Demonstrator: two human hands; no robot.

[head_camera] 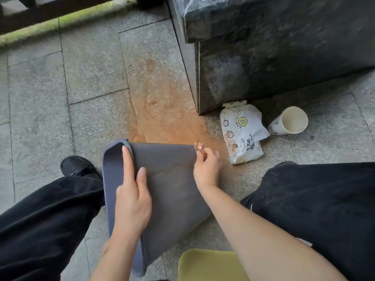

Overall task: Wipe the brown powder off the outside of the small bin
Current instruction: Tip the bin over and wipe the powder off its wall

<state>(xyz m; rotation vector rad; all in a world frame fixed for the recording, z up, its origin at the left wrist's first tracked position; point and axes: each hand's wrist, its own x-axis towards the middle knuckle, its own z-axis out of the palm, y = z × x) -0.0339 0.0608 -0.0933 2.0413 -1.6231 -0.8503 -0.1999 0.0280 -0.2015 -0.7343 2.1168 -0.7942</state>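
The small grey bin (172, 179) lies tipped on the stone floor between my legs, its flat side facing up. A faint brown smear shows on that side near the middle. My left hand (132, 191) grips the bin at its rim, thumb along the edge. My right hand (207, 163) is at the bin's far right corner, pinching a small crumpled wipe (198, 147) stained brown. Brown powder (162, 110) is spread over the floor beyond the bin.
A white wipes packet (242, 132) dusted with brown and a tipped paper cup (290, 121) lie at the right. A dark stone block (274, 51) stands behind. My black-trousered legs flank the bin; a yellow stool (207, 264) is at the bottom.
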